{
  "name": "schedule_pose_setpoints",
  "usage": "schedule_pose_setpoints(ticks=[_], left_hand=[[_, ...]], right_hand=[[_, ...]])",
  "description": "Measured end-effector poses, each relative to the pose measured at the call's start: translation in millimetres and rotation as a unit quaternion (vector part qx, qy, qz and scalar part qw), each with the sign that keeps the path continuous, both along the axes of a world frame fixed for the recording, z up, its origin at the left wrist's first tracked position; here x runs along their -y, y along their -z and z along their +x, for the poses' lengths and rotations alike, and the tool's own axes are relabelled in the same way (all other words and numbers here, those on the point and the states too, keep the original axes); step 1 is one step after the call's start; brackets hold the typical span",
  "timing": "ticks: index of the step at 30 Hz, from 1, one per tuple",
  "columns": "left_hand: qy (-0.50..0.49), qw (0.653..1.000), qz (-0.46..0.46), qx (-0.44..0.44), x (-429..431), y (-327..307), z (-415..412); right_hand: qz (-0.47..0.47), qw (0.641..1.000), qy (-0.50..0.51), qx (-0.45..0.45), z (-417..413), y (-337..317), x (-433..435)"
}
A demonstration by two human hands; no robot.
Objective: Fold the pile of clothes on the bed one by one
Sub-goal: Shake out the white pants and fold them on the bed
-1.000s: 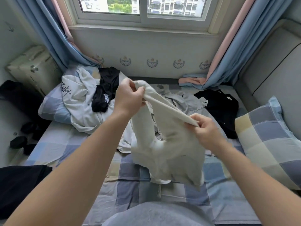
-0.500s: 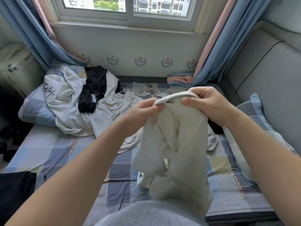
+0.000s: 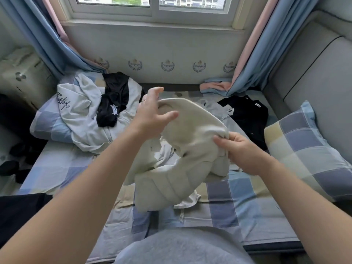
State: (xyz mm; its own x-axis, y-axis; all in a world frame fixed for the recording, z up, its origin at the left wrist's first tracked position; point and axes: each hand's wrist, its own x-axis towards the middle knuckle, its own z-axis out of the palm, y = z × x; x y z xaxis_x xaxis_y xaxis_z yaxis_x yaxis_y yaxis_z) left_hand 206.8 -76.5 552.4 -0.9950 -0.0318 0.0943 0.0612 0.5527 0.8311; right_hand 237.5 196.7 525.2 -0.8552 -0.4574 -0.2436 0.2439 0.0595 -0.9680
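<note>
The cream-white soft garment [image 3: 190,149] is held up dead ahead at 12 o'clock, between the two hands and above the blue-and-yellow checked bed [image 3: 228,210]. Its lower folds droop toward 6 o'clock, and the hem appears to touch the sheet.

Its top edge forms a ridge that slants from 11 o'clock, high and far, down to 2 o'clock, nearer and lower. That slanting line is what the next move depends on.

The right hand [image 3: 240,151] grips the low end of the ridge, thumb and fingers pinched on a bunched fold. The left hand [image 3: 152,115] is at the high end with its fingers spread and nearly straight. Its thumb lies across the front of the cloth and it holds nothing firmly.

The weight therefore appears to hang from the right hand alone. The left hand is the nearer one to the free high corner and would probably need to close on it before the piece can be spread flat.

Of the unfolded clothes, the white hooded top with a script print [image 3: 82,115] and the crumpled black garment [image 3: 114,100] lie at 10 o'clock. A black shirt [image 3: 247,119] lies flat at 1 o'clock.
</note>
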Motion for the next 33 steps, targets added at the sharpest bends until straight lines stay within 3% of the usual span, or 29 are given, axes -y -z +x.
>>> schedule_pose_setpoints(ticks=[2,5,8,11,15,20,23,25,26,28,30,33], left_hand=[[0.138,0.988,-0.039,0.06,-4.5,6.6,10.8],[0.28,0.944,0.052,0.168,-27.1,23.1,29.1],[0.218,0.957,0.145,0.129,-42.2,36.1,37.6],[0.164,0.978,0.116,0.055,-41.7,35.8,36.2],[0.08,0.986,0.146,0.01,-22.2,21.8,25.8],[0.062,0.989,0.131,-0.037,-26.2,-3.1,17.6],[0.045,0.98,0.195,-0.019,-39.3,-10.2,19.3],[0.042,0.964,0.261,0.009,-46.3,-13.6,22.1],[0.041,0.957,0.286,0.02,-49.7,-15.3,24.3],[0.041,0.946,0.319,0.036,-54.5,-19.7,27.0],[0.036,0.939,0.339,0.039,-53.7,-25.2,26.2],[-0.008,0.964,0.266,-0.012,-32.8,-30.2,18.7]], right_hand=[[-0.06,0.998,0.021,-0.014,-5.6,-21.0,6.4],[-0.085,0.995,0.026,-0.053,-12.4,-47.7,14.6],[-0.1,0.992,0.035,-0.07,-20.7,-63.8,14.2],[-0.076,0.993,0.046,-0.073,-26.6,-72.0,7.6],[0.07,0.987,0.065,-0.129,-38.5,-65.9,-12.8],[0.292,0.93,0.13,-0.179,-53.9,-26.3,-19.1],[0.305,0.88,0.236,-0.278,-34.0,-6.7,1.7],[0.212,0.893,0.212,-0.337,-5.9,5.8,22.6],[0.184,0.912,0.17,-0.324,9.6,15.6,35.3],[0.204,0.943,0.108,-0.239,32.5,40.0,57.1],[0.25,0.949,0.097,-0.167,35.8,62.7,65.4],[0.274,0.94,0.099,-0.176,25.5,69.5,55.1]])
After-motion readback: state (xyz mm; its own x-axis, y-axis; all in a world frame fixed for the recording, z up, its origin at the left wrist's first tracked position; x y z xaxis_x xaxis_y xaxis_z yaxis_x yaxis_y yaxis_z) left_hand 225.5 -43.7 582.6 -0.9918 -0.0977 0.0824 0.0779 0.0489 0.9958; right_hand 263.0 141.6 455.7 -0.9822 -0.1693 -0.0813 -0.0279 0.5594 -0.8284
